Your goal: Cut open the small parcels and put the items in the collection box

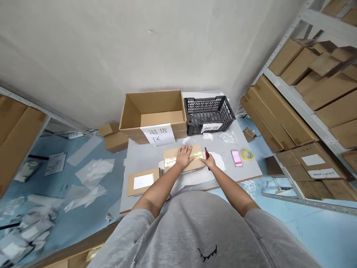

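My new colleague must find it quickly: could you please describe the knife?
On the grey table, find the taped box under the left hand. At its right end, the right hand holds the knife. It is slim, red and black, unlike the round, yellowish tape farther right.

My box (192,166) was brown, banded with shiny gold tape (197,155), and there, my cutter (206,153) showed red and black! Black lattice patterned the crate (194,129), pale blue washed the floor (79,219), and heathered grey covered my shirt (195,221)!
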Available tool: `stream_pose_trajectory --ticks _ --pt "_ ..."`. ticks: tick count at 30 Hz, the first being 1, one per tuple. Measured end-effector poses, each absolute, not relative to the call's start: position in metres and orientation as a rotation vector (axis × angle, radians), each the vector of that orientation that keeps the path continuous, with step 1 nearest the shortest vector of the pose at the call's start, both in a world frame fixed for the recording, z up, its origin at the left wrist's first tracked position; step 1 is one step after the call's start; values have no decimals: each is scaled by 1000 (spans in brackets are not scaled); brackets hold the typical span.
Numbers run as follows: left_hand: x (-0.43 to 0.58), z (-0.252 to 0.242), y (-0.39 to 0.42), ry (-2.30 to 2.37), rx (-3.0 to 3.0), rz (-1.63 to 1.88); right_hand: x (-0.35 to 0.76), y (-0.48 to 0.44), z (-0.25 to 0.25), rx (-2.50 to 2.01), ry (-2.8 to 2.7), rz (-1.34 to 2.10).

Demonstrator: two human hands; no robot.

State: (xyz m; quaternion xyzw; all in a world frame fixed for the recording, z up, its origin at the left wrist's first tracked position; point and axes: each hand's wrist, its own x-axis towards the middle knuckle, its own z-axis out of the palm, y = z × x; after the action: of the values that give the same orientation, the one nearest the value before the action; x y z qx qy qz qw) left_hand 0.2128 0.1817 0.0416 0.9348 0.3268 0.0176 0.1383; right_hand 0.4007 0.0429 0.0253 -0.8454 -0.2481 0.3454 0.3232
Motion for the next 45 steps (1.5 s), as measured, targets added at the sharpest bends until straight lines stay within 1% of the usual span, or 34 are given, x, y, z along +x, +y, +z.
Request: stream_pose_trajectory --ticks 3,11,18,22,25,30,40,45 --pt "218 36 188 877 2792 33 405 42 16 -2196 -618 909" --pt "218 34 197 791 2918 -28 401 47 13 -2139 -545 960" --pt "225 32 194 785 2939 -106 399 54 -1 -2158 -524 964" --pt "221 33 192 785 2933 -71 400 61 -5 -2114 -472 998" --pt "216 34 196 755 2925 -56 398 63 -5 -2113 -441 1008" --pt "220 34 207 687 2903 -128 395 60 1 -2151 -489 966" --pt "234 21 212 641 2843 -191 397 64 7 -2181 -509 945" --pt "235 26 214 630 2852 -224 394 62 14 -2231 -560 955"
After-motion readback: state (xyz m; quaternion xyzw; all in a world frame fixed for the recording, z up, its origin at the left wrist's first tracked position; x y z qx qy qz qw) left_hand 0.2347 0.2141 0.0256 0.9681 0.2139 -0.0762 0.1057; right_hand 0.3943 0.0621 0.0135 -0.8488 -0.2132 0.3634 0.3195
